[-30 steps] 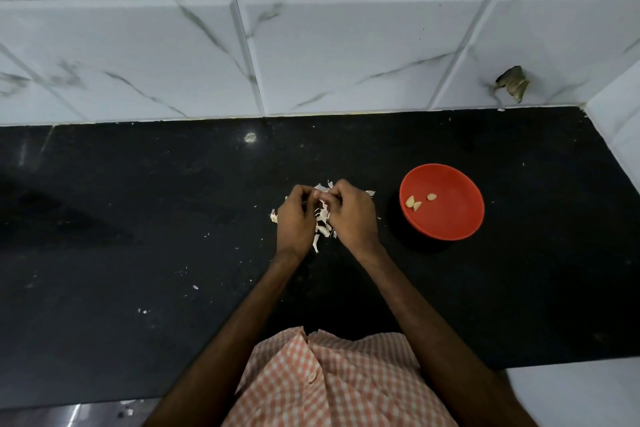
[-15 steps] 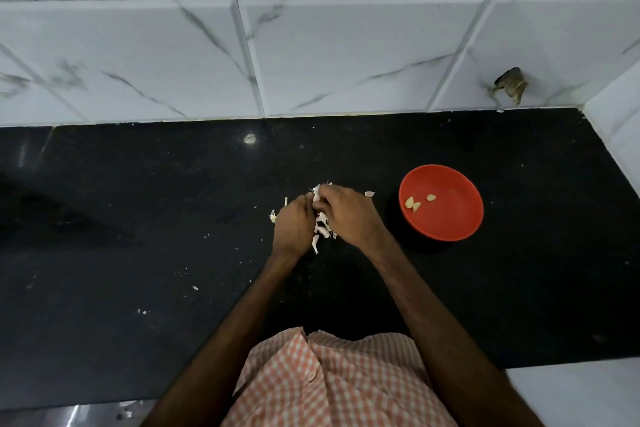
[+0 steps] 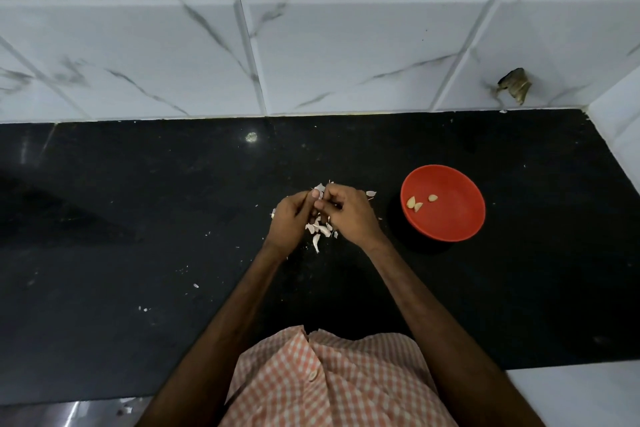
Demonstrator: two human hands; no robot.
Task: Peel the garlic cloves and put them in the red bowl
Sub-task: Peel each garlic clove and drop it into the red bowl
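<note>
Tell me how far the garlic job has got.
Done: three peeled cloves lie in the red bowl, and loose skins litter the counter. In hand: the left hand and right hand pinch a garlic piece between their fingertips above the skins; it is mostly hidden. Left: peel it and drop it in the bowl. Whether unpeeled cloves remain, I cannot tell.

The person wears a shirt (image 3: 363,388) with small orange and white squares. A pale round button (image 3: 313,374) sits on the shirt's front.
</note>
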